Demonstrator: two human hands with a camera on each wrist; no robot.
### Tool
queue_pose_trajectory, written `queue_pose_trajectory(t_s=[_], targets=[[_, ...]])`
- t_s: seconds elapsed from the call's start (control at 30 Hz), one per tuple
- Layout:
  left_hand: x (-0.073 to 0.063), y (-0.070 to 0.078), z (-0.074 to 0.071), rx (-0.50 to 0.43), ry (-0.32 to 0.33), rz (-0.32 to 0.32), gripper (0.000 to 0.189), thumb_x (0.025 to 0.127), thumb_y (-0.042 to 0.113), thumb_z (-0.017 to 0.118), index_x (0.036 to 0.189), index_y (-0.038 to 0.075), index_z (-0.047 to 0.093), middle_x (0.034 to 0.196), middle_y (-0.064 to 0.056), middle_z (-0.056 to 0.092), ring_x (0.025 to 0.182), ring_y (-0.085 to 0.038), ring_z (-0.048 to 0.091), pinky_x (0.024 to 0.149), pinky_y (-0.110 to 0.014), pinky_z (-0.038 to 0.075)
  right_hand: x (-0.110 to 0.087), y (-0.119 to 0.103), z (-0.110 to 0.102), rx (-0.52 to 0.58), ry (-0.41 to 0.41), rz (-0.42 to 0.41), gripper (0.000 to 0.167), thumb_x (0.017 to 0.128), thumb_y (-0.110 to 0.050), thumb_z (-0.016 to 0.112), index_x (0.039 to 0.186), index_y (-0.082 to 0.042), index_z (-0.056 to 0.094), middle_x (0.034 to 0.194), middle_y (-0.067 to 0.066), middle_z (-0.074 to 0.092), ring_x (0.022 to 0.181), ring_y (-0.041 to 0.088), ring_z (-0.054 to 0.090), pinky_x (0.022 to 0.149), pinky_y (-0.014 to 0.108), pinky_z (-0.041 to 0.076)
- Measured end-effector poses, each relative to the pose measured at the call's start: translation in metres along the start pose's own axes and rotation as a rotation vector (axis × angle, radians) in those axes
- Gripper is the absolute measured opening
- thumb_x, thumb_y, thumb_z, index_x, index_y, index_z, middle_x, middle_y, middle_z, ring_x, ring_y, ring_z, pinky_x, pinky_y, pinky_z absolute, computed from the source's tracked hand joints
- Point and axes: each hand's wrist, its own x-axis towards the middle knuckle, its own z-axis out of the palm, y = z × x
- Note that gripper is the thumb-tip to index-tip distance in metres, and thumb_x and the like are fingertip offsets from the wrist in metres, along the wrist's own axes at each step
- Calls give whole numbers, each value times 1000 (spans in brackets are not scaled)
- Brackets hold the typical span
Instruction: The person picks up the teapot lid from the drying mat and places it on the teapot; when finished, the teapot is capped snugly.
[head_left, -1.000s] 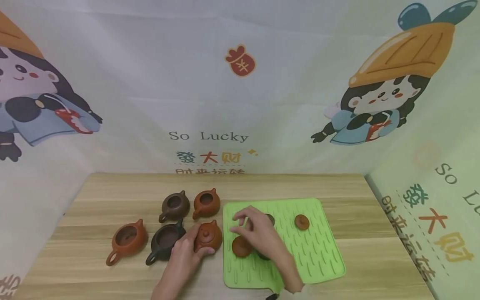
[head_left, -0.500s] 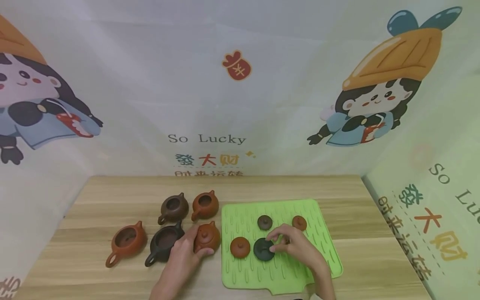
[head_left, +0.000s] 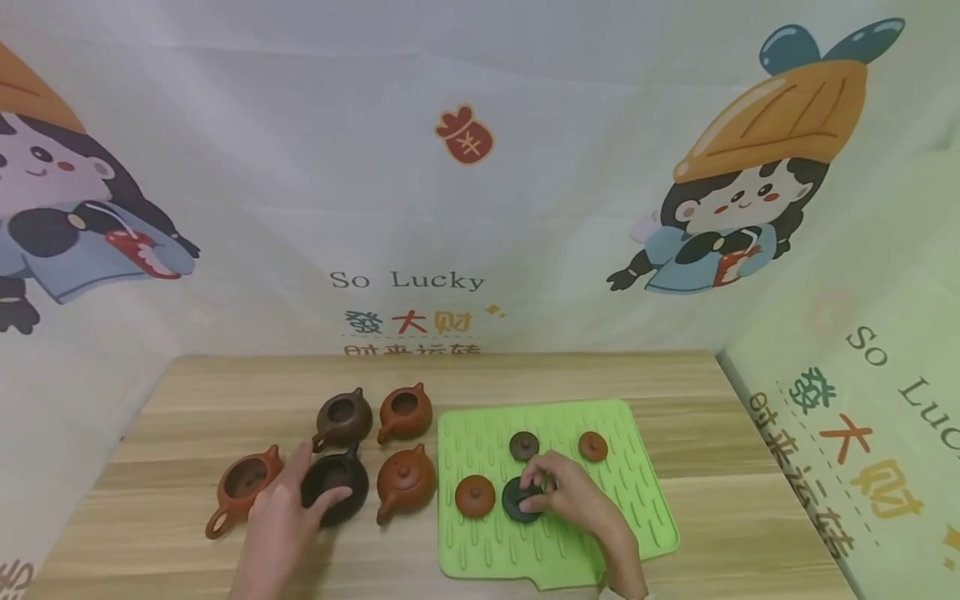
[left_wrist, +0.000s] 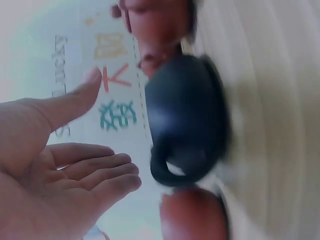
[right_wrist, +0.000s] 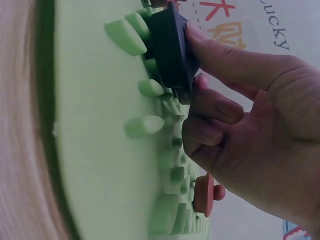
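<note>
My left hand (head_left: 281, 508), thumb spread from the fingers, is over the handle side of the black lidless teapot (head_left: 347, 487). The left wrist view shows the left palm apart from that teapot. On the green mat (head_left: 570, 550), my right hand (head_left: 573, 496) pinches the black lid (head_left: 516, 502) between thumb and fingers; its knob is hidden by the fingertips. In the right wrist view the black lid (right_wrist: 170, 47) stands at the mat's raised ridges. To the right of the black teapot sits a reddish-brown teapot (head_left: 408, 482) with its lid on.
Other lidless teapots are a dark brown one (head_left: 345, 417), a reddish one (head_left: 407, 410) behind, and an orange-brown one (head_left: 243, 483) at left. The mat also bears a large reddish lid (head_left: 475, 497), a small brown lid (head_left: 523, 446) and a small reddish lid (head_left: 592, 446).
My left hand has let go of the lidded reddish teapot and moved left to the black teapot. My right hand has come from the mat's left part to the black lid and pinches it.
</note>
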Motion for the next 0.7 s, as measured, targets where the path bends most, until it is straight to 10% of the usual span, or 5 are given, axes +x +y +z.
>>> queue_pose_trajectory(t_s=[0.5, 0.7], targets=[[-15, -3, -15, -17, -175, -92, 102, 84, 46, 95, 154, -13, 50, 148, -44, 56, 127, -65, 61, 97, -72, 55, 0, -4, 2, -10, 26, 54, 19, 84, -3, 92, 89, -5, 74, 92, 3, 58, 82, 12, 52, 76, 24, 45], [-16, -8, -11, -38, -84, -47, 80, 83, 18, 97, 146, -13, 58, 138, -43, 64, 120, -64, 66, 93, -72, 56, 0, -3, 2, -2, 28, 45, 18, 84, -2, 92, 88, -4, 74, 93, 3, 59, 81, 12, 52, 74, 24, 45]])
